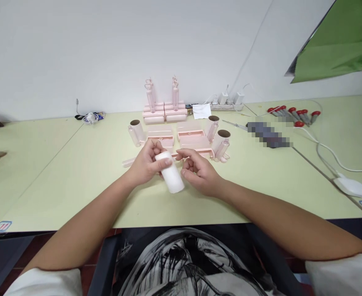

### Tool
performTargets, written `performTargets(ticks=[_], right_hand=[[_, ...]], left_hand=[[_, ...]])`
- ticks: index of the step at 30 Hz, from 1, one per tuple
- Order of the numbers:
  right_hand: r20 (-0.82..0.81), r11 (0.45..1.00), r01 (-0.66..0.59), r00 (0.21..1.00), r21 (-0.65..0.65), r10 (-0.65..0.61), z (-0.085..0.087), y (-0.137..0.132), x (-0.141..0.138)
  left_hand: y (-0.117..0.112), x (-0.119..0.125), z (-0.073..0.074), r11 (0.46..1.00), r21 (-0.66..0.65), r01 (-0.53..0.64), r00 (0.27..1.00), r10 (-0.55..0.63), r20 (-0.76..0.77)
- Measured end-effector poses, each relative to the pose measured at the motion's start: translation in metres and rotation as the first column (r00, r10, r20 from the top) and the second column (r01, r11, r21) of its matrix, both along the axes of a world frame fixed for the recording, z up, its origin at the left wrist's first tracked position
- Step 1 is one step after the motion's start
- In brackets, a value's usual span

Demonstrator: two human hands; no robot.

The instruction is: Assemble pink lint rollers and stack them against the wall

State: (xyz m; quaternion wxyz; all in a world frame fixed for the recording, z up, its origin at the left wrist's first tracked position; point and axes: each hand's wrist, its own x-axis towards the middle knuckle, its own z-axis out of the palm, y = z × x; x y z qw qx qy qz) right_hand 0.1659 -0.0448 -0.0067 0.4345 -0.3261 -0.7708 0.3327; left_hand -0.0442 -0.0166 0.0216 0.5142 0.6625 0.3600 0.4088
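My left hand [146, 163] is closed around the far end of a white paper roll [171, 173], which tilts toward me above the pale green table [76, 176]. To the right of the roll my right hand [198, 170] hovers with its fingers curled and apart, holding nothing that I can see. Just behind both hands lie pink plastic trays [191, 139] and pink roller handles [221, 148]. Rolls with cardboard cores [136, 130] stand at either side of them.
Stacked pink cases with two upright handles [164, 110] sit at the back by the wall. A power strip with plugs [228, 100], red-handled tools [292, 115], a blurred dark item [269, 135] and a white mouse [352, 186] with its cable lie to the right. A green sheet [338, 45] hangs at upper right.
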Motion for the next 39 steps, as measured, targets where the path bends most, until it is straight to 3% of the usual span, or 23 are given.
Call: performTargets(ticks=[3,7,11,15,22,25,28,32,39], right_hand=[[0.045,0.993,0.007,0.999,0.121,-0.012,0.001,0.001,0.001],[0.177,0.963,-0.08,0.984,0.259,0.034,0.004,0.002,0.002],[0.228,0.937,-0.176,0.968,0.301,0.109,-0.001,0.004,-0.002],[0.196,0.932,-0.14,0.978,0.335,0.076,0.0,0.001,-0.005],[0.105,0.978,-0.07,0.993,0.198,0.049,0.011,-0.004,-0.005],[0.033,0.998,0.007,0.999,0.063,-0.009,0.011,-0.005,-0.006],[-0.023,0.998,0.066,0.998,-0.013,-0.067,0.008,-0.003,-0.005],[-0.105,0.994,0.058,0.992,-0.09,-0.067,0.006,0.0,-0.002],[-0.09,0.985,0.112,0.988,-0.129,-0.125,0.009,0.001,-0.003]], left_hand=[[0.0,0.002,0.002,0.989,-0.146,-0.001,0.995,0.017,0.103],[-0.006,0.007,0.003,0.973,-0.196,0.122,0.992,-0.115,0.046],[-0.012,0.012,0.002,0.976,-0.145,0.165,0.985,-0.172,-0.033],[-0.014,0.013,0.004,0.985,-0.113,0.129,0.986,-0.14,-0.094],[-0.01,0.006,0.01,0.995,0.096,-0.021,0.934,0.054,-0.353],[-0.007,-0.002,0.014,0.969,0.242,-0.053,0.857,0.169,-0.487],[-0.002,-0.013,0.018,0.933,0.359,-0.02,0.704,0.268,-0.658],[-0.002,-0.021,0.02,0.935,0.342,0.093,0.526,0.246,-0.814],[-0.008,-0.007,0.016,0.93,0.314,0.193,0.345,0.235,-0.909]])
